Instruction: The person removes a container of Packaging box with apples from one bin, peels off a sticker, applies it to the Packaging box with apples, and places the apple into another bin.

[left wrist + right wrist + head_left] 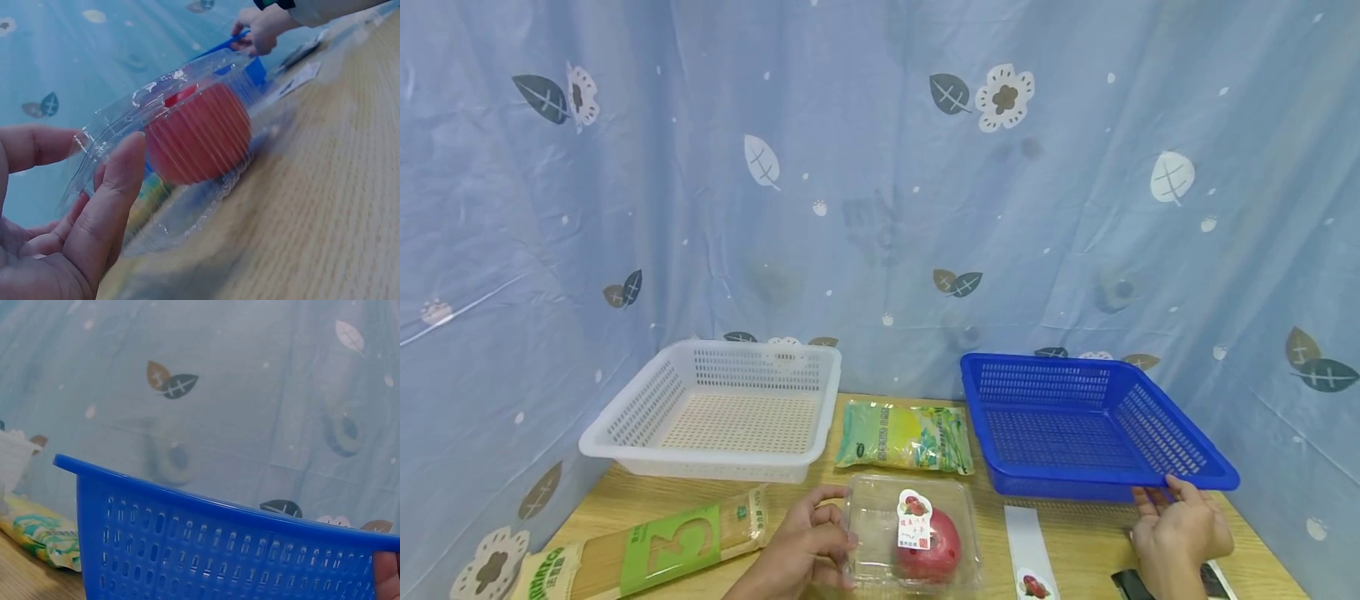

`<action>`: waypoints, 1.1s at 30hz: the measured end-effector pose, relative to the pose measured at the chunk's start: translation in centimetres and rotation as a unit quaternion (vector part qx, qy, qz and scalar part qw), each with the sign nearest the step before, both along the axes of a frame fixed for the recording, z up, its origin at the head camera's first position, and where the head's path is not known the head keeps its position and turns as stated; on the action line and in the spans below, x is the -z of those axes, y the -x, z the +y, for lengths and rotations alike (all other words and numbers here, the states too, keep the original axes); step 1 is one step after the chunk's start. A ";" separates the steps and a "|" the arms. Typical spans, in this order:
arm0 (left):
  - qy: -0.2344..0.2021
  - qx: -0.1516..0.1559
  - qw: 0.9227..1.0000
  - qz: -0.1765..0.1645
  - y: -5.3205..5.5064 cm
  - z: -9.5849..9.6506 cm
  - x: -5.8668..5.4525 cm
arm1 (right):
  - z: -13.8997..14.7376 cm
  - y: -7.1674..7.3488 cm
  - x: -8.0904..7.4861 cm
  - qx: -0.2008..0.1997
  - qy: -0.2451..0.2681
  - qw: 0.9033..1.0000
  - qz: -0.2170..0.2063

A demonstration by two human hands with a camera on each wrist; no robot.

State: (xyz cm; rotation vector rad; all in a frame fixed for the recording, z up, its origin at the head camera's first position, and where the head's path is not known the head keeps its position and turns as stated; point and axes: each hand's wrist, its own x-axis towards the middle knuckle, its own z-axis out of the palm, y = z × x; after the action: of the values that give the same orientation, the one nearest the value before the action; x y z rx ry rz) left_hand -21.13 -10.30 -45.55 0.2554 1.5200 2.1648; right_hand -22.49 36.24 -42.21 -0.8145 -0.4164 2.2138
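Observation:
My left hand point(811, 546) pinches the left edge of a clear plastic box point(871, 521) between thumb and fingers. Inside the box is a round red fruit point(936, 546), with a white fruit label point(915, 521) on the lid above it. In the left wrist view the box point(206, 215) looks tilted, and the fruit point(200, 134) shows through its ribbed side. On the right, my right hand point(1180, 529) grips the front rim of a blue plastic basket point(1097, 479) near its right corner. Only fingertips point(386, 575) of that hand show in the right wrist view, at the basket's rim point(250, 515).
A white basket point(700, 458) stands at the back left. Between the baskets lies a green and yellow packet point(902, 437). A pack of noodles point(655, 550) lies front left. A white strip with a fruit picture point(1030, 550) lies before the blue basket. A patterned curtain point(880, 208) hangs behind.

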 end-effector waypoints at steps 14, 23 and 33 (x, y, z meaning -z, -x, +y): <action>0.022 -0.012 0.999 0.040 1.0 0.3 -2.6 | -0.2 0.1 0.5 0.011 -0.029 0.999 -0.015; -0.003 -0.023 0.998 0.065 2.5 1.7 -6.1 | -0.4 0.0 0.6 0.010 -0.023 1.000 -0.004; -0.043 -0.035 0.995 0.082 5.0 4.9 -8.3 | -0.1 -0.1 0.3 0.018 -0.014 1.000 0.004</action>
State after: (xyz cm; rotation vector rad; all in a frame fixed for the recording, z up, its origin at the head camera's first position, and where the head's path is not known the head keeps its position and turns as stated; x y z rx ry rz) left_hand -26.17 -5.37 -37.25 0.4253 1.5456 2.3182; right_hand -22.40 36.14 -42.50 -0.7918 -0.4238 2.1721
